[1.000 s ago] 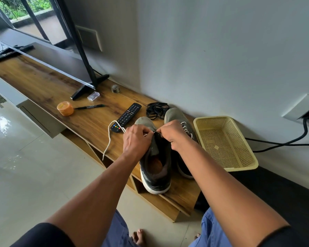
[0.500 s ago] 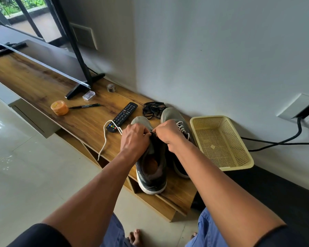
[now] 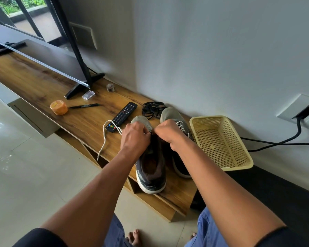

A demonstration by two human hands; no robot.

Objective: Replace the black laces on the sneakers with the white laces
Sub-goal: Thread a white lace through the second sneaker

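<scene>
Wooden low TV bench (image 3: 48,90), long plank top: near sneaker, grey toe, dark collar, white sole (image 3: 151,168), heel overhangs front edge; hard lace tug could tip it off. Second grey sneaker (image 3: 175,116) just beside, already white-laced. Left hand (image 3: 135,138), right hand (image 3: 169,132) both curled tight at tongue, pinching thin white lace (image 3: 103,138); exact eyelet hidden. Free lace end hangs over edge across black remote control (image 3: 122,115), may drag it. Removed black laces, tangled pile (image 3: 152,109), behind toes.
</scene>
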